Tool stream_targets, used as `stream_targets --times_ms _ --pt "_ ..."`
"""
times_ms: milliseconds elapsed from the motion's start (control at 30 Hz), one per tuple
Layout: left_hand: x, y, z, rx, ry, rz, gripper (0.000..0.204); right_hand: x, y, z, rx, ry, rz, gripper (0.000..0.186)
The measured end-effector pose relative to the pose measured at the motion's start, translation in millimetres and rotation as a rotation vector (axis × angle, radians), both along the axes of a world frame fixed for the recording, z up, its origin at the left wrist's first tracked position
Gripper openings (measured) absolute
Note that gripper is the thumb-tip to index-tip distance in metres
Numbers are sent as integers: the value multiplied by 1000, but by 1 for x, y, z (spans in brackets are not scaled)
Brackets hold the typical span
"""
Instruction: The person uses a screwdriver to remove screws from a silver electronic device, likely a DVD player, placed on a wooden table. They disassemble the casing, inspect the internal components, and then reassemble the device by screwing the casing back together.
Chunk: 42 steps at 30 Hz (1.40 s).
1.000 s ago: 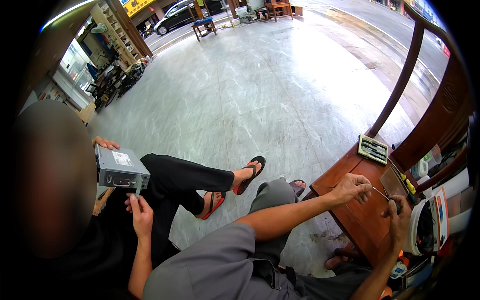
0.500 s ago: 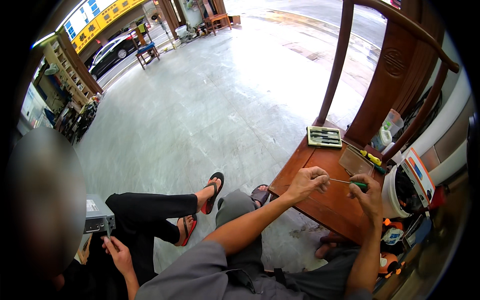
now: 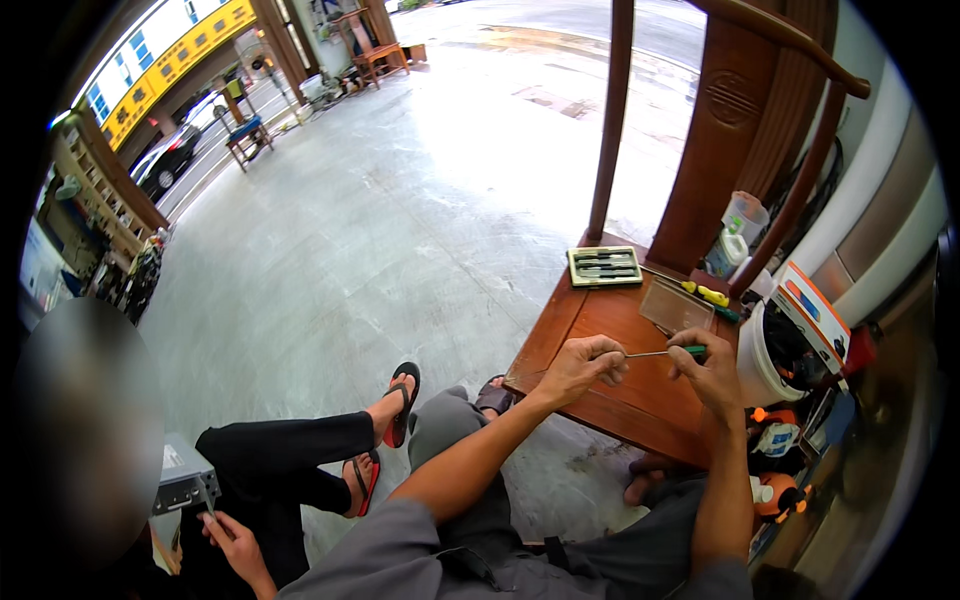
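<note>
Above the seat of a reddish-brown wooden chair (image 3: 575, 325), both my hands are on a thin screwdriver (image 3: 648, 354) with a green handle. My right hand (image 3: 712, 378) is closed around the handle end, and part of the green shows past the fingers. The fingers of my left hand (image 3: 580, 370) are pinched at the far end of the metal shaft, hiding its tip. Beyond my hands, a pale case (image 3: 604, 266) with several small screwdrivers lies on the seat. Beside it are a clear plastic lid (image 3: 672, 304) and a yellow-handled screwdriver (image 3: 706, 293).
A white bucket (image 3: 762, 365) of dark items and an orange-edged box (image 3: 812, 312) stand right of the chair. Seated at my left, a person in black trousers (image 3: 280, 440) holds a grey metal box (image 3: 183, 478). Plastic containers (image 3: 730, 245) sit behind the armrest.
The whole view has shifted, so the chair and hands appear further left. The screwdriver stays between both hands, its shaft a little more level. The other person still holds the metal box.
</note>
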<state>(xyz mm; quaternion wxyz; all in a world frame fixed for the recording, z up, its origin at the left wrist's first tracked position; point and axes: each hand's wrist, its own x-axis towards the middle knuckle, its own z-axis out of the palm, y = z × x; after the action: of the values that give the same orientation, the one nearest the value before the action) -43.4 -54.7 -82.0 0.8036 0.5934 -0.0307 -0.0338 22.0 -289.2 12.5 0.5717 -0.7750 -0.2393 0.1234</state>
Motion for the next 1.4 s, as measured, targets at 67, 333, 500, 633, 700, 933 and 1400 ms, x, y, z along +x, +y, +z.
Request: stream_targets --times_ms 67,333,500,633,700,933,1400 --pt "1 -1 0 12 -12 -26 20 2 -1 -3 21 5 14 14" --pt "1 0 1 71 -44 -72 23 5 -3 -6 16 3 23 16" --pt "-3 0 7 172 -67 -55 22 1 0 -6 65 9 -23 14" --pt "-3 -1 8 182 -70 -46 21 2 -5 -5 107 -14 -82 13" --pt "-4 -2 7 193 -69 -61 21 4 -5 -8 84 -13 -40 15" --pt "-7 -5 12 187 -65 -35 18 6 -5 -8 36 6 14 15" --pt "-3 -6 7 193 -141 -33 14 7 -7 -10 17 57 19 14"
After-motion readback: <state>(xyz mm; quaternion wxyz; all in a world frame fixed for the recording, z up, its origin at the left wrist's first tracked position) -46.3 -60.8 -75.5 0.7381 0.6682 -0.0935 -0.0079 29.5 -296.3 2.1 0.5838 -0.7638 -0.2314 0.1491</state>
